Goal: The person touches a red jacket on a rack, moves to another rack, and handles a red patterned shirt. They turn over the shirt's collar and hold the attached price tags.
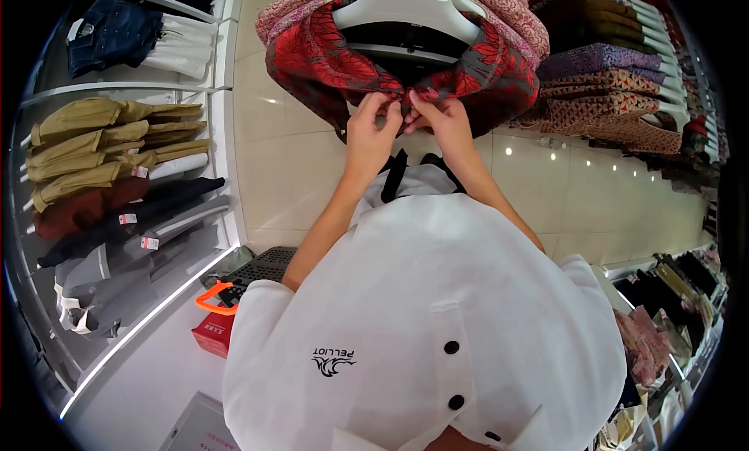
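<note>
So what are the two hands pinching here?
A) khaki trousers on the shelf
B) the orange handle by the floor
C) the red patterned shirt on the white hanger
C: the left hand and right hand both pinch the front of the red patterned shirt on the white hanger.

Clothing shop surroundings, as I see them from my feed

On the left, white shelves (125, 88) carry folded jeans (109, 30) on top, then khaki trousers (109, 139), with maroon trousers (86, 209), black trousers (156, 205) and grey trousers (117, 283) below. Stacks of folded patterned shirts (608, 92) line the right. On the cream tiled floor (289, 162) I see a black basket (261, 268) with an orange handle (214, 301), just beside a red box (212, 334).
</note>
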Available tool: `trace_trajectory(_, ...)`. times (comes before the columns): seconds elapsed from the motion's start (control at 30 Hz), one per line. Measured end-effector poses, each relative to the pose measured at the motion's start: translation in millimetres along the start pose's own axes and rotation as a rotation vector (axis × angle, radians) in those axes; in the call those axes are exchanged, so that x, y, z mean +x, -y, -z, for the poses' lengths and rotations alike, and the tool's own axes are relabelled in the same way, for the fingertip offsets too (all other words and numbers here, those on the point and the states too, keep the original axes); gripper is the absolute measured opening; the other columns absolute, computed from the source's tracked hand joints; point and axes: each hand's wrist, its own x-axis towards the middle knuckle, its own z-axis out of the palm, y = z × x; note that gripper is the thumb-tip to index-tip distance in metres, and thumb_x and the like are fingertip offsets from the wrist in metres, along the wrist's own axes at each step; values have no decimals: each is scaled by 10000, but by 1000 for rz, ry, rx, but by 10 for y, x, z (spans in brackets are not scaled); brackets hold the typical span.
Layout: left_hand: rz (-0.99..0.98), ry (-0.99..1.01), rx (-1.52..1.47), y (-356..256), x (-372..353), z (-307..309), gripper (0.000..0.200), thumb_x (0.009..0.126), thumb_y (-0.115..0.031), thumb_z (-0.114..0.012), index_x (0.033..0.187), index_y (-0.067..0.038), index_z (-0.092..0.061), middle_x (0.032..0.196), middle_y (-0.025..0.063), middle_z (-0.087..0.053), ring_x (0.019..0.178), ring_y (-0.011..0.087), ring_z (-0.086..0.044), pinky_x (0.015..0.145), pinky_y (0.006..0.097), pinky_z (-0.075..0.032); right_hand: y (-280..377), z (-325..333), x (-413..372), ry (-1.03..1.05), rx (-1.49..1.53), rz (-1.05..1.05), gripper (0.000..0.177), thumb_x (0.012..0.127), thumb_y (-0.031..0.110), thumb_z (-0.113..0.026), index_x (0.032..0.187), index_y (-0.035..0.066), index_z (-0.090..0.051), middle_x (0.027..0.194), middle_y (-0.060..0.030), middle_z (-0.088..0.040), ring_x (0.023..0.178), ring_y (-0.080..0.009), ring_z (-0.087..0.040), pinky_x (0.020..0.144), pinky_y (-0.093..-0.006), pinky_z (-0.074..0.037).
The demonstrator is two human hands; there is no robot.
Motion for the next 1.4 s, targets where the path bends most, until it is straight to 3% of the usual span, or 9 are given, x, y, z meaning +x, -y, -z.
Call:
trace_trajectory(0.07, -1, -2, 26, -51, -36, -11, 108, 900, -73, -571, 934, 28, -556, 832, 76, -596, 729, 130, -586, 620, 257, -475, 14, -32, 5, 31, 84, -28, 253, 913, 230, -621, 809, -1, -606, 682, -51, -583, 594, -146, -600, 561, -261, -505)
trace_trajectory(0.17, 223, -9, -293, -102, -87, -55, 81, 920, -53, -551, 939, 24, -536, 824, 61, -603, 723, 108, -589, 610, 250, -490, 43, -106, -28, 26, 181, -59, 270, 915, 230, -610, 743, 27, -561, 646, -32, -537, 576, -138, -565, 562, -279, -502)
trace_trajectory(0.4, 149, -15, -585, -98, -149, -56, 86, 932, -44, -571, 972, 22, -534, 895, 69, -605, 724, 107, -579, 643, 249, -496, 165, -98, -114, 21, 309, -102, 314, 900, 259, -613, 672, 87, -482, 597, 3, -450, 554, -137, -498, 556, -320, -465)
trace_trajectory(0.57, 167, 103, -564, -288, -175, -94, 172, 929, -65, -576, 1079, -6, -515, 972, 54, -594, 911, 120, -553, 771, 274, -457, 69, -6, -98, 68, 367, -123, 312, 906, 288, -606, 693, 96, -484, 602, 14, -457, 525, -127, -507, 532, -280, -456)
trace_trajectory(0.6, 173, 127, -598, -316, -155, -99, 207, 907, -33, -598, 1078, -1, -486, 940, 72, -598, 858, 130, -578, 730, 265, -470, 96, -5, -92, 80, 377, -109, 305, 903, 294, -612, 703, 97, -492, 596, 23, -452, 525, -127, -502, 537, -269, -446)
trace_trajectory(0.83, 169, 149, -456, -269, -68, -151, 207, 855, 25, -646, 987, 43, -487, 873, 132, -653, 696, 151, -622, 594, 254, -503, 62, 22, -98, 70, 378, -87, 286, 901, 272, -620, 701, 87, -534, 609, 10, -488, 540, -121, -502, 550, -258, -429)
trace_trajectory(1.13, 112, 126, -384, -325, -73, -106, 179, 859, -24, -662, 965, 46, -536, 832, 119, -668, 683, 143, -634, 611, 256, -514, 111, 8, -125, 55, 312, -55, 287, 883, 245, -647, 666, 74, -570, 616, -9, -526, 560, -125, -518, 559, -261, -426)
trace_trajectory(1.23, 91, 128, -330, -233, -73, -108, 188, 859, -41, -674, 974, 39, -550, 868, 111, -668, 763, 138, -637, 670, 252, -504, 75, 41, -102, 59, 303, -59, 305, 888, 251, -640, 660, 64, -563, 610, -5, -512, 560, -126, -511, 562, -261, -426)
trace_trajectory(1.4, -160, 1, 201, -331, -128, -140, 167, 874, -65, -641, 985, 32, -562, 869, 109, -670, 765, 153, -647, 685, 271, -496, 91, 57, -126, 68, 330, -78, 338, 888, 243, -625, 627, 67, -504, 586, 0, -478, 544, -128, -500, 558, -268, -431)
